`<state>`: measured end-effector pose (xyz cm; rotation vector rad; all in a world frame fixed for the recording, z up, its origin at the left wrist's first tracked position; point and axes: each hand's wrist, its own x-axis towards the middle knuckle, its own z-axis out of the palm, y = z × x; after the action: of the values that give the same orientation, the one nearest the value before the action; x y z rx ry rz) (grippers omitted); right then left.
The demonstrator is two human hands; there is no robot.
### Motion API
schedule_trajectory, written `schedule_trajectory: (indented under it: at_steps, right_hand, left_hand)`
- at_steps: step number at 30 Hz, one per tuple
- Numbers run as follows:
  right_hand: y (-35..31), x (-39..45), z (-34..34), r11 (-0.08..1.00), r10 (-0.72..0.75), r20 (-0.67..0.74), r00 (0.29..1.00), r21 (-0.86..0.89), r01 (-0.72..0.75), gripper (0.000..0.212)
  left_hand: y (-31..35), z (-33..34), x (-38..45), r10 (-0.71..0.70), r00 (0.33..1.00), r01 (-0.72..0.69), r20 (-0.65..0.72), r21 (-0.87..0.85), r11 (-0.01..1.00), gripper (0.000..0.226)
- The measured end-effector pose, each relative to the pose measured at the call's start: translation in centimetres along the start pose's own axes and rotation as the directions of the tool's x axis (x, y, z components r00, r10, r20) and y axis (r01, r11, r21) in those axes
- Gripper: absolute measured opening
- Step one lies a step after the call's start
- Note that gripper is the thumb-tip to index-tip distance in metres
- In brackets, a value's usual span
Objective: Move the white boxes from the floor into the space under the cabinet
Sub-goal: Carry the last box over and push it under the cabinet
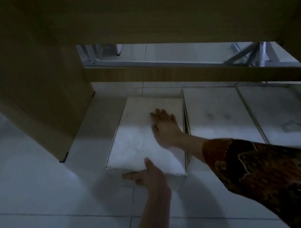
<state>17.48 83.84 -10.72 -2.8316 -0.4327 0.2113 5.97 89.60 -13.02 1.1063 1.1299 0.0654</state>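
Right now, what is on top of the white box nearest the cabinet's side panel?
The right hand lies flat on the white box. The left hand touches its near edge, thumb on top. What the palm covers cannot be seen.

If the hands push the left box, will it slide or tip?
The box is broad, low and flat-bottomed, so it probably slides rather than tips. The tile floor looks smooth, likely little drag. The right hand lies flat on top and the left hand at its near edge.

A pale tiled floor (44, 215) is being seen beneath a wooden cabinet (32, 88). Three white boxes are lying on it side by side: the left box (136, 141), the middle box (217, 116), and the right box (284, 112).
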Motion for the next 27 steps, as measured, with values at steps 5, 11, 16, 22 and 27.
schedule_trajectory:
  at_steps: [5,11,16,22,27]
  right_hand:
    - [-0.2,-4.6,0.7,0.996,-0.086,-0.085,0.993,-0.006,0.086,0.047]
    - [1.4,-8.5,2.0,0.988,-0.126,-0.102,0.987,-0.108,0.115,0.066]
    - [2.7,-8.2,2.2,0.951,-0.177,-0.013,0.984,-0.261,0.168,0.063]
    - [2.6,-9.3,2.4,0.943,-0.213,-0.037,0.976,-0.268,0.195,0.065]
    - [3.8,-13.1,2.0,0.936,-0.204,-0.035,0.978,-0.298,0.185,0.074]
  left_hand:
    - [-5.7,3.1,11.4,-0.047,0.977,0.010,0.209,0.176,0.984,0.117]
    - [-0.8,3.2,7.0,-0.046,0.964,0.030,0.262,0.065,0.997,0.115]
    - [-0.4,3.5,7.9,0.047,0.971,-0.075,0.234,0.111,0.991,0.137]
    - [-1.6,3.3,8.8,-0.033,0.969,0.010,0.243,0.096,0.995,0.146]
    - [1.0,1.6,-1.9,0.082,0.965,-0.081,0.250,-0.012,0.997,0.073]
